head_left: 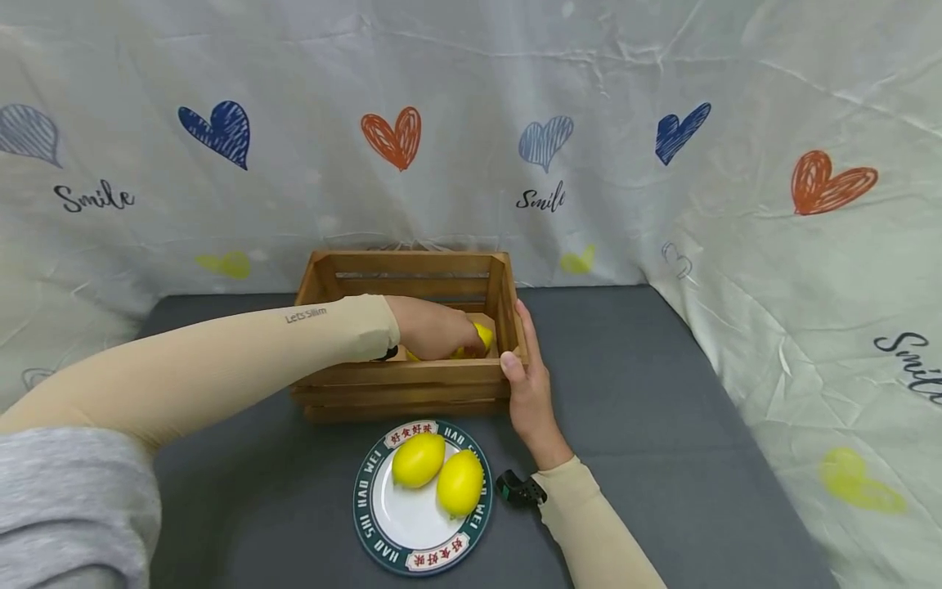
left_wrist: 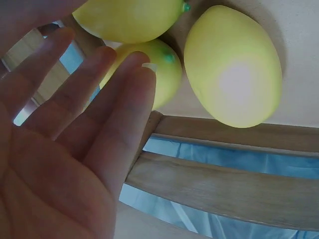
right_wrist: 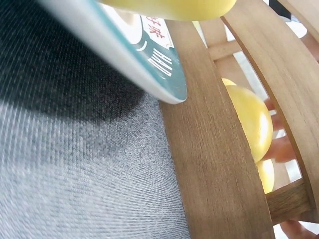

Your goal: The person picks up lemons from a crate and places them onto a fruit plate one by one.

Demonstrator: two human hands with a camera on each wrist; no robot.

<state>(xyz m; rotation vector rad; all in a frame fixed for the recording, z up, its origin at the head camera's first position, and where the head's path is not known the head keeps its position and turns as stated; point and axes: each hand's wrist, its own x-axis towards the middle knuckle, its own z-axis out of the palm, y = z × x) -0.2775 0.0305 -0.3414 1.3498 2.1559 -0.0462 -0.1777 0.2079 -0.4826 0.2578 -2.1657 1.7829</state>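
Observation:
My left hand (head_left: 441, 329) reaches down inside a slatted wooden crate (head_left: 405, 372). Its fingers (left_wrist: 122, 114) stretch out over the lemons in the left wrist view. There, one lemon (left_wrist: 132, 20) lies at the top, a second lemon (left_wrist: 164, 74) is partly behind the fingertips, and a third lemon (left_wrist: 234, 69) sits apart from the hand. Through the slats in the right wrist view, a lemon (right_wrist: 251, 122) shows beside the left fingers. My right hand (head_left: 531, 393) holds the crate's front right corner, thumb at the front rim and fingers along the outer side.
In front of the crate, a green-rimmed white plate (head_left: 405, 536) carries two lemons, a left lemon (head_left: 418, 460) and a right lemon (head_left: 460, 483). Everything stands on a dark grey tabletop (head_left: 625, 393). A pale curtain (head_left: 456, 204) printed with hearts hangs close behind the crate.

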